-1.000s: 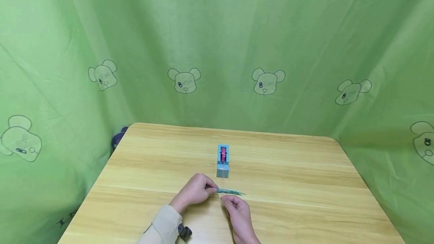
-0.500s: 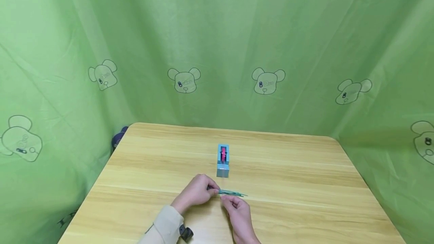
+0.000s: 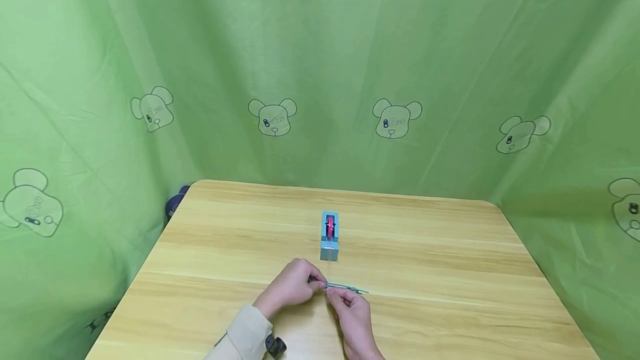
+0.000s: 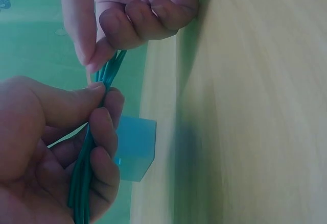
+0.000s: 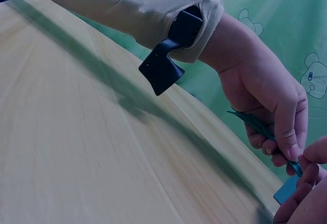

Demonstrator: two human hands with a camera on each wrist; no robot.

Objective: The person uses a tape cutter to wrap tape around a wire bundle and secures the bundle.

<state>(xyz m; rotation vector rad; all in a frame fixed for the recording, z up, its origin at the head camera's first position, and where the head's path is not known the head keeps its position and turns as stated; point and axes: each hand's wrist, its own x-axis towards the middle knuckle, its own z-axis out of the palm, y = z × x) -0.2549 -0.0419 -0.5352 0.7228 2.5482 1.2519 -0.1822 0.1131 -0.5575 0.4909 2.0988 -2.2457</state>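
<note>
My left hand (image 3: 292, 286) grips a bundle of thin green wire-like strands (image 4: 83, 180), pinched between thumb and curled fingers. The strands' free ends (image 3: 357, 290) stick out rightward past the fingertips. Right beside them, my right hand (image 3: 354, 315) has its thumb and index finger pinched together at the end of a clear tape strip (image 3: 329, 269). That strip stretches from a blue tape dispenser (image 3: 329, 251) straight toward both hands. Inside the dispenser sits a pink tape core (image 3: 330, 227). In the left wrist view, the right fingertips are right at the bundle, just beyond the left thumb.
A light wood-grain table (image 3: 425, 254) lies under the hands, its far edge close to a green curtain (image 3: 325, 154) printed with bear heads. The curtain also hangs at both sides. A black camera mount (image 5: 171, 50) is strapped at the left sleeve (image 5: 127, 9).
The left hand and the green bundle have shifted slightly right and toward the person, closing in on the right fingertips and the tape strip. The right hand has barely moved.
</note>
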